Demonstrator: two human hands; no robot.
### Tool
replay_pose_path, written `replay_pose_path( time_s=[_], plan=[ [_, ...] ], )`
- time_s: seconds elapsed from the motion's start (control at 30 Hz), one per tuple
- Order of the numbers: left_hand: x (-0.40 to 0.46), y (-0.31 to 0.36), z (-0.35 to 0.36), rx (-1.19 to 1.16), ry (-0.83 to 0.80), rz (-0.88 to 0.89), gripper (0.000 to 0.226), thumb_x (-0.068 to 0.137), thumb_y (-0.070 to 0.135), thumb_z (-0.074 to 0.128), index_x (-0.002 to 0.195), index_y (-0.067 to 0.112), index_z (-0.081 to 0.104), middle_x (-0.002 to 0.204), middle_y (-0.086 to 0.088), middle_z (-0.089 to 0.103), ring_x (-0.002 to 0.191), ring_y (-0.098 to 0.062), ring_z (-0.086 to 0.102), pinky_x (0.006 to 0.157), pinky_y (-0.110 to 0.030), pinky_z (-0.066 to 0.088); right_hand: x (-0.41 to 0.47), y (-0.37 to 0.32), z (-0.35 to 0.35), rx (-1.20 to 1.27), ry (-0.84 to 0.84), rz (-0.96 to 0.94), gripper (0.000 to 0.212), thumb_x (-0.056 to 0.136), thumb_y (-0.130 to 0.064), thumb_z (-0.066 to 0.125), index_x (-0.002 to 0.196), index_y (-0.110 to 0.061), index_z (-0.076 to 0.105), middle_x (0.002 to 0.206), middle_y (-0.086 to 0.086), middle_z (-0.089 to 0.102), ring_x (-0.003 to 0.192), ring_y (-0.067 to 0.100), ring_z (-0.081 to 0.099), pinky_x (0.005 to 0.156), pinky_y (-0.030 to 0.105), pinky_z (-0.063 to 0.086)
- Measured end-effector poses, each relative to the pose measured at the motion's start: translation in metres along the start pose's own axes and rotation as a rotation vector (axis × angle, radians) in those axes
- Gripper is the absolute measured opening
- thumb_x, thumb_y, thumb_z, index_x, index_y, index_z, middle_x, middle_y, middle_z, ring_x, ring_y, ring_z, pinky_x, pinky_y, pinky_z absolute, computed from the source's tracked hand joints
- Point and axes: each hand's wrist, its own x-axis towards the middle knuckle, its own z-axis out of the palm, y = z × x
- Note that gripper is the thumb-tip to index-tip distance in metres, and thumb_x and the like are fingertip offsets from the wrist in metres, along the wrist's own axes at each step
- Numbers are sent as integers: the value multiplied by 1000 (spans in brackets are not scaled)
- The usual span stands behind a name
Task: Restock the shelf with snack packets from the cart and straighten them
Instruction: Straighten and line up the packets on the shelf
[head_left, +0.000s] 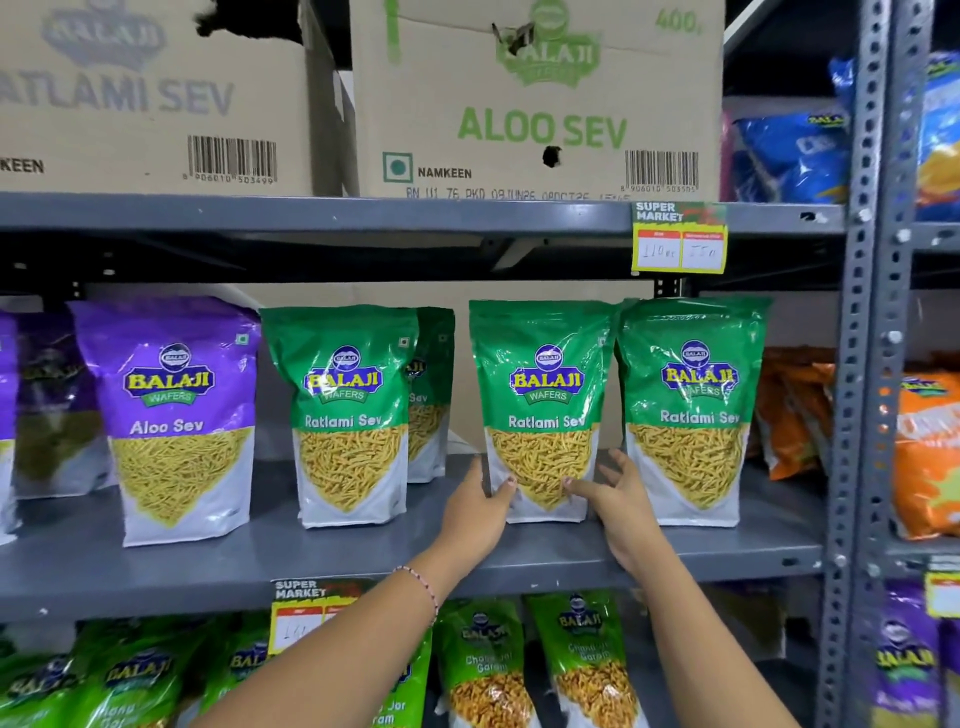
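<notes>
A green Ratlami Sev packet (543, 395) stands upright on the grey middle shelf (519, 556). My left hand (475, 512) grips its lower left corner with the thumb on the front. My right hand (621, 499) holds the lower right side, thumb on the front and fingers spread behind. Another green Ratlami Sev packet (685, 410) stands right beside it on the right. A third green packet (348, 415) stands to the left across a gap, with one more behind it (428, 395). A purple Aloo Sev packet (174, 415) stands further left. The cart is out of view.
Two cardboard boxes (535, 98) fill the upper shelf, with a price tag (678, 236) on its edge. Orange packets (924, 452) lie beyond the grey upright post (862, 364). Green packets (483, 665) stand on the shelf below.
</notes>
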Motion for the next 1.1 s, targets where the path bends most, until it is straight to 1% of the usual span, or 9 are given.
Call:
replay_pose_path(
  time_s=[0.07, 0.17, 0.3, 0.4, 0.47, 0.57, 0.8, 0.97, 1.1],
  plan=[
    [-14, 2, -14, -11, 103, 21, 67, 93, 40, 52, 150, 25, 23, 154, 3, 37, 140, -21, 38, 95, -24, 34, -19, -5, 6, -27, 105, -144, 73, 80, -6, 75, 142, -12, 37, 141, 4, 48, 134, 23, 44, 110, 40, 37],
    [-31, -9, -61, -103, 355, 178, 69, 90, 33, 59, 149, 28, 25, 155, 15, 26, 144, -6, 25, 108, -20, 23, -56, -9, 34, 28, 196, -425, 40, 85, 2, 67, 120, -14, 55, 122, 1, 61, 120, 18, 57, 108, 44, 42],
    [-24, -39, -137, -182, 589, 111, 73, 88, 22, 64, 149, 15, 25, 153, 8, 29, 139, -6, 29, 107, -20, 22, -74, -7, 110, -50, -72, -412, 30, 85, -4, 69, 109, -18, 57, 114, 2, 64, 111, 15, 61, 99, 38, 50],
    [-8, -72, -174, -179, 531, -93, 82, 84, 31, 68, 149, 9, 23, 157, -9, 28, 144, -23, 29, 113, -36, 27, -68, 3, 168, -142, -286, -190, 51, 85, -18, 72, 128, -22, 46, 139, 3, 50, 134, 22, 46, 108, 35, 40],
    [-1, -89, -183, -243, 420, -136, 79, 84, 35, 67, 148, 11, 26, 154, -7, 32, 142, -21, 32, 113, -38, 30, -60, 11, 192, -200, -326, -106, 75, 86, -25, 72, 147, -16, 30, 156, 6, 32, 143, 25, 34, 111, 37, 34],
    [4, -94, -185, -244, 219, -63, 38, 88, 28, 63, 123, 20, 52, 125, 2, 60, 125, -18, 52, 101, -33, 39, -49, 19, 205, -247, -317, -56, 90, 84, -30, 73, 153, -16, 17, 160, 8, 25, 145, 28, 31, 113, 41, 34],
    [8, -100, -178, -113, 158, -13, 49, 79, 41, 64, 125, 27, 56, 125, 8, 66, 118, -12, 59, 105, -40, 44, -48, 30, 201, -230, -251, -90, 92, 69, -50, 74, 146, -23, 32, 148, 6, 46, 134, 26, 47, 108, 51, 43],
    [9, -97, -170, -70, 128, -16, 54, 69, 55, 61, 119, 35, 58, 123, 10, 67, 115, -11, 61, 102, -44, 47, -48, 32, 194, -135, -144, -78, 86, 71, -42, 74, 144, -17, 36, 148, 7, 47, 134, 28, 47, 108, 53, 43],
    [6, -95, -168, -107, 105, -23, 29, 71, 49, 64, 100, 50, 58, 118, 15, 68, 114, -9, 62, 104, -43, 47, -43, 35, 194, -120, -98, -76, 78, 74, -36, 76, 140, -18, 39, 143, 7, 52, 131, 27, 51, 107, 52, 44]
  ],
)
